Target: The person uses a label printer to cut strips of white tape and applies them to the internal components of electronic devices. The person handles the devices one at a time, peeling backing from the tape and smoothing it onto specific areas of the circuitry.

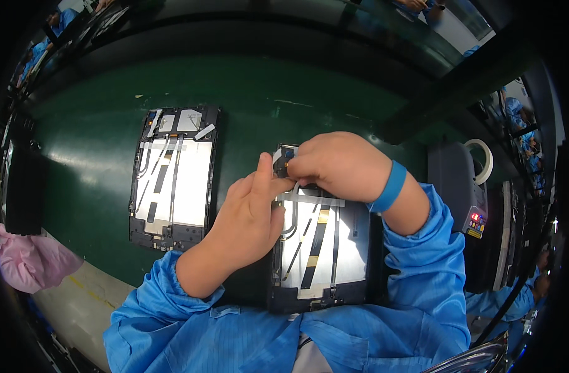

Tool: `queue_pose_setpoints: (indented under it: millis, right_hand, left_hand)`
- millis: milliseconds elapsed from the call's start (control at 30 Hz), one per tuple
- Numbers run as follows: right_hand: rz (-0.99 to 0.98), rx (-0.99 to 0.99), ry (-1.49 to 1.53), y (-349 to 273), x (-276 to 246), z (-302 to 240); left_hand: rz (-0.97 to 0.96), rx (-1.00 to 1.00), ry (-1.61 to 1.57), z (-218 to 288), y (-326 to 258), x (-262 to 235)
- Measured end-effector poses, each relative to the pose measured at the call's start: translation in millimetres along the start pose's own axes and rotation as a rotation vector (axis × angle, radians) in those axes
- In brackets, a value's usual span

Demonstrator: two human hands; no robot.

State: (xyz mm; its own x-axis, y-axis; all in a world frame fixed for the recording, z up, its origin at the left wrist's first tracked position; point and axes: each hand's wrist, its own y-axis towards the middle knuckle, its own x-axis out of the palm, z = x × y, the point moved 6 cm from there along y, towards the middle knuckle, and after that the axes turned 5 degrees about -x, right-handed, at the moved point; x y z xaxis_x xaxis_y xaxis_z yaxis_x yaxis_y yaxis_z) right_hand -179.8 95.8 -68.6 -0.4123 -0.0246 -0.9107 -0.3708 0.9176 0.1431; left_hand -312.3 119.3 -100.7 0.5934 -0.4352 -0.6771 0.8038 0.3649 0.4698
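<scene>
An opened tablet (353,261) with a silver inner plate, dark flat cables and a strip of whitish tape lies in front of me. My left hand (247,211) rests over its upper left edge; one finger points up, another reaches across toward my right fingertips. My right hand (340,165), a blue band (389,186) on its wrist, bends over the tablet's top end. Its fingers are pinched together on the dark parts there. Whatever they grip is hidden under the hand. A second opened tablet (191,180), with similar cables and tape pieces, lies to the left.
Both tablets lie on a green work surface (86,155). A grey tape dispenser (449,180) with a white roll (480,160) and small lit display stands at the right. Pink cloth (33,258) hangs at the left edge. Other people in blue work beyond the dark frames.
</scene>
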Motion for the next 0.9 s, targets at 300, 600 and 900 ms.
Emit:
queue_pose_setpoints:
  millis: [300,600,900]
  right_hand:
    - [0.383,0.213,-0.017,-18,-4,2]
    - [0.220,0.336,0.490,-21,7,23]
    - [-0.088,0.446,0.199,4,10,30]
  left_hand:
    - [-0.018,-0.016,-0.031,-3,-3,1]
    - [-0.006,-0.030,-0.039,-4,0,-3]
    - [0.000,-0.005,-0.026,-3,-2,-1]
